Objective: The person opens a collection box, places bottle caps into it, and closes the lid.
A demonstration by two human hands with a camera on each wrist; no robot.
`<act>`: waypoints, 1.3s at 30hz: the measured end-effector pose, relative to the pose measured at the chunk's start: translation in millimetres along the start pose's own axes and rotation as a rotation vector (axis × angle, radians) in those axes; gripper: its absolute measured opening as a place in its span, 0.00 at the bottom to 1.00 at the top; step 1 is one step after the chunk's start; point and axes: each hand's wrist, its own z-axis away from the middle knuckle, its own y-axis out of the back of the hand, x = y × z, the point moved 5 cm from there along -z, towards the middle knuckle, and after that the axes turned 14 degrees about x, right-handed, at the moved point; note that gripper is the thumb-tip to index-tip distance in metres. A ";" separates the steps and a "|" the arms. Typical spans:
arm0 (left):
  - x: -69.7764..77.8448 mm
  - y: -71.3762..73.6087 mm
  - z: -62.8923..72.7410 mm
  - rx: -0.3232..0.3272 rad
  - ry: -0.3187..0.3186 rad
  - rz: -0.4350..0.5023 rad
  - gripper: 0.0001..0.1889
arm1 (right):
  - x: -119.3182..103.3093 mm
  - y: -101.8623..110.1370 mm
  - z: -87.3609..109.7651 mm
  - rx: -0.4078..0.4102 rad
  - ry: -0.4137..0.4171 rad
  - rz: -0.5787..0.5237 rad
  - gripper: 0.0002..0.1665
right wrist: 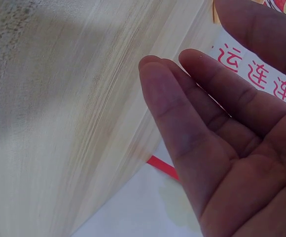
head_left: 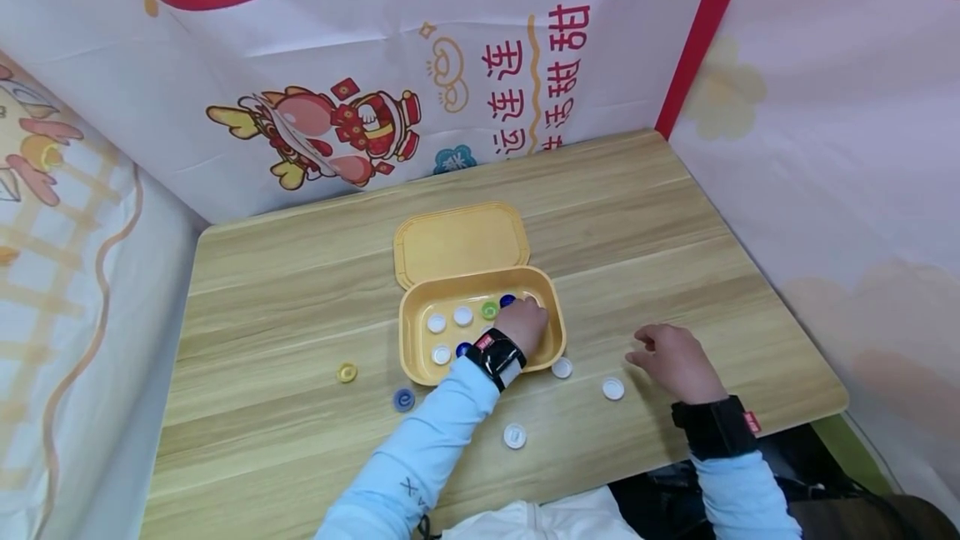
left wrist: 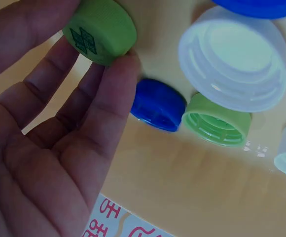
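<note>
Cap (left wrist: 103, 33) | green | pinched in left hand (head_left: 522, 325) | at fingertips | over tub (head_left: 407, 342)

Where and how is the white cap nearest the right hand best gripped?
I'd pinch the white cap at opposite edges of its round rim, coming from above and its right: it lies flat on the table, nothing touching it, and the right hand is already on that side, holding nothing.
</note>
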 end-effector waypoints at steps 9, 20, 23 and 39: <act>-1.7 -2.8 -0.3 -0.056 0.003 0.000 0.11 | 2.2 -3.2 -1.6 -0.040 -0.031 0.003 0.24; 2.3 32.5 17.4 0.118 -0.030 0.009 0.11 | 2.6 -6.7 -4.8 -0.044 -0.024 0.008 0.24; 3.2 44.3 29.2 0.192 -0.055 0.026 0.10 | -0.3 -8.1 -4.7 -0.049 -0.013 0.001 0.24; -27.4 60.8 114.5 0.338 0.016 0.190 0.12 | -16.8 -24.4 -0.5 -0.126 -0.064 0.038 0.23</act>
